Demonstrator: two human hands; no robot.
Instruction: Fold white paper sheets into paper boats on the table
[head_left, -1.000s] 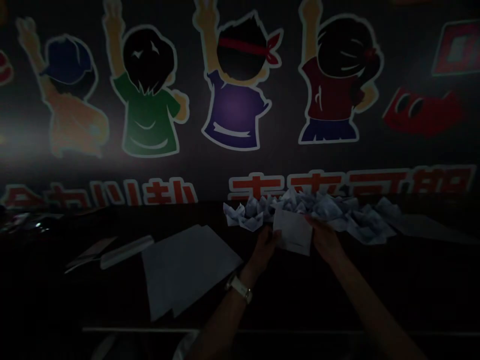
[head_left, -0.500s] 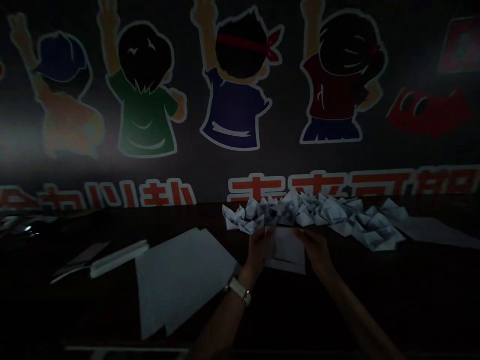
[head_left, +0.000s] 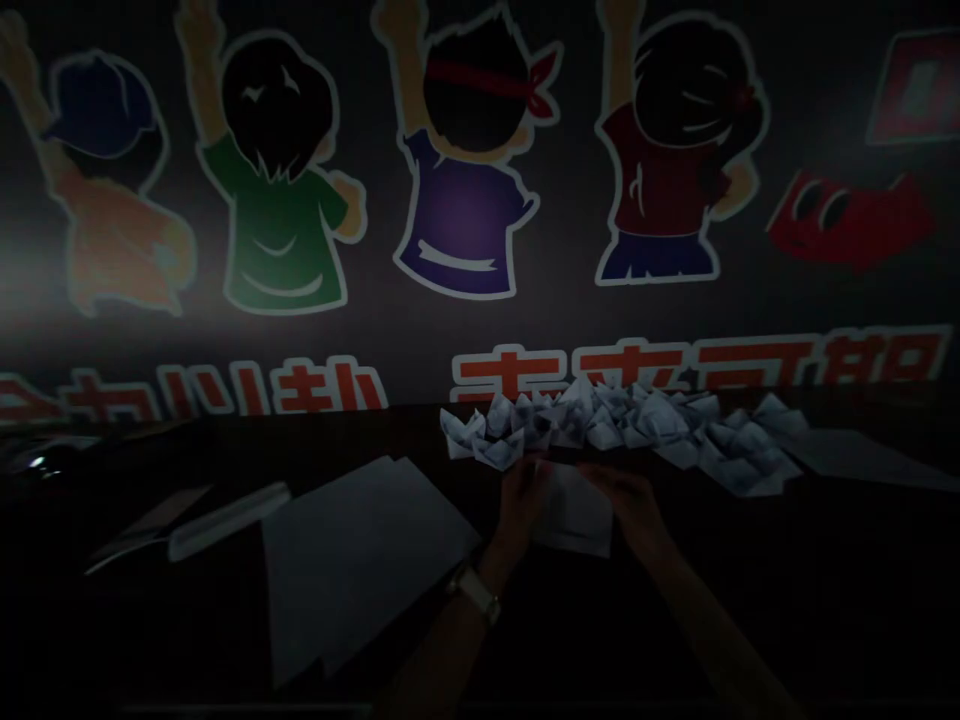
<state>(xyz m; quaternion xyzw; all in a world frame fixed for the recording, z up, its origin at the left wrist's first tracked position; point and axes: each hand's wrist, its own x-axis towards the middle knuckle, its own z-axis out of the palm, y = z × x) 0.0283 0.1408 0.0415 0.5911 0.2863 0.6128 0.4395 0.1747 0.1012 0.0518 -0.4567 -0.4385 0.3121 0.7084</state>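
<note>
A folded piece of white paper [head_left: 576, 515] is held between my two hands over the dark table. My left hand [head_left: 523, 495], with a watch [head_left: 477, 592] on its wrist, is closed on the paper's left edge near the top. My right hand [head_left: 628, 500] grips the upper right corner, its fingers reaching along the top edge. Dim light hides the exact fold and the fingertips. Just beyond the hands lies a heap of folded paper boats [head_left: 600, 415].
To the left lie large white paper sheets [head_left: 360, 560], with a long white strip-like object [head_left: 229, 520] beside them. Another sheet [head_left: 862, 455] lies at the far right. A dark wall with cartoon figures [head_left: 465, 210] rises behind the table [head_left: 600, 640].
My right hand's fingers have moved inward along the paper's top edge, and the upper right corner is now folded or tilted. The view has shifted slightly.
</note>
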